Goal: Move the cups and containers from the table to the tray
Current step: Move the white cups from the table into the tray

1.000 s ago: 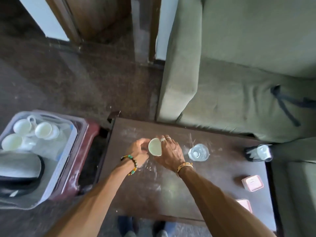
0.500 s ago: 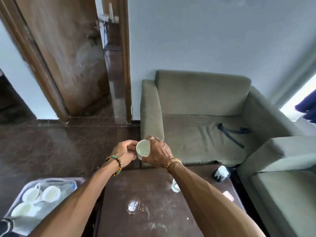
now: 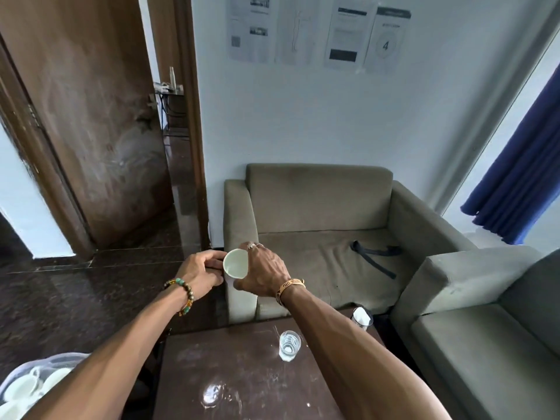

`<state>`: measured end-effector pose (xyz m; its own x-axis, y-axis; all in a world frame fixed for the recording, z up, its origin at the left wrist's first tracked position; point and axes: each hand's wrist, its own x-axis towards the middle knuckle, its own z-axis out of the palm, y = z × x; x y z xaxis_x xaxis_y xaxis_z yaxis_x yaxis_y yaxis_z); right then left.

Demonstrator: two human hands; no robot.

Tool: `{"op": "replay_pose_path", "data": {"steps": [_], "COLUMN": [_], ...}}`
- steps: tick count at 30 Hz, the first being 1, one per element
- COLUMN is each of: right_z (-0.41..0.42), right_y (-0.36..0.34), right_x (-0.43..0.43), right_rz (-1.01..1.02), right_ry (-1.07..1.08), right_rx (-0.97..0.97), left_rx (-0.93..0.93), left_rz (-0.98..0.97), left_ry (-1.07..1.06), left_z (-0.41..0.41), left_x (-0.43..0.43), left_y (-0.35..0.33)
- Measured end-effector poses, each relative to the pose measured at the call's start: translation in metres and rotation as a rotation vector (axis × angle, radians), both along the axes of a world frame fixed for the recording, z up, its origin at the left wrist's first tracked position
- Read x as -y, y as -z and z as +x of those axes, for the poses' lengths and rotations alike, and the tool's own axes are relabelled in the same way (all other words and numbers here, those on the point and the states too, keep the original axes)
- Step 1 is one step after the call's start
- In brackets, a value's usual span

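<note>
Both hands hold one white cup (image 3: 235, 264) between them, raised in the air beyond the far edge of the table (image 3: 230, 377) and in front of the near arm of the sofa (image 3: 318, 207). The left hand (image 3: 201, 272) curls its fingers against the cup's left side, though the exact point of contact is hidden. The right hand (image 3: 263, 272) clasps the cup from the right, fingers over the upper rim and thumb under the base. The cup is tilted, its mouth facing the camera. Legible writing: four printed sheets (image 3: 318, 31) are fixed to the wall, and the rightmost bears a large numeral "4" inside a circle; all other print is too small to read. The wristband (image 3: 289, 287) on the right wrist carries lettering that cannot be made out. Counts: two items stand on the table, one clear glass (image 3: 290, 344) near the far edge and one dark container (image 3: 362, 318) with white contents at the far right corner, well apart from the raised cup. The tray (image 3: 59, 356) sits at lower left beside the table, and three cups (image 3: 21, 388) show in it, partly covered by the left forearm and cut by the frame edge. Two rings (image 3: 251, 245) sit on the right hand, and one beaded bracelet (image 3: 181, 294) on the left wrist. A second sofa (image 3: 485, 328) stands at right, and one dark strap (image 3: 375, 256) lies on the first sofa's seat.
</note>
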<state>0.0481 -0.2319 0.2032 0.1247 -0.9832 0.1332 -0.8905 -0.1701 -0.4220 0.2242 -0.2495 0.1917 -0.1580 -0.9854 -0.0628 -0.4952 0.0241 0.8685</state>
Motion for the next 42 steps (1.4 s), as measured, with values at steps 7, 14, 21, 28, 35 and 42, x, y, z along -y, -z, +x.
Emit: {"op": "replay_pose_path", "data": {"steps": [7, 14, 21, 28, 35, 42], "right_z": [-0.005, 0.039, 0.125, 0.226, 0.31, 0.358], "right_y": [0.003, 0.008, 0.003, 0.019, 0.021, 0.033], "right_x": [-0.032, -0.06, -0.073, -0.094, -0.102, -0.096], "right_rz": [-0.018, 0.0, 0.0, 0.048, 0.081, 0.121], "right_ry": [-0.061, -0.199, -0.312, -0.403, -0.488, -0.512], "right_rx": [-0.015, -0.038, -0.039, -0.046, -0.081, -0.107], "left_rx": [-0.03, -0.043, -0.072, -0.046, -0.066, -0.085], "left_rz": [0.013, 0.05, 0.091, 0.187, 0.251, 0.265], "left_ry": [-0.067, -0.138, -0.214, -0.226, -0.229, -0.297], "left_z": [-0.005, 0.04, 0.126, 0.225, 0.31, 0.348], "left_x": [-0.045, -0.096, -0.123, -0.157, -0.182, -0.182], "left_y": [-0.001, 0.003, -0.003, -0.001, -0.01, 0.0]}}
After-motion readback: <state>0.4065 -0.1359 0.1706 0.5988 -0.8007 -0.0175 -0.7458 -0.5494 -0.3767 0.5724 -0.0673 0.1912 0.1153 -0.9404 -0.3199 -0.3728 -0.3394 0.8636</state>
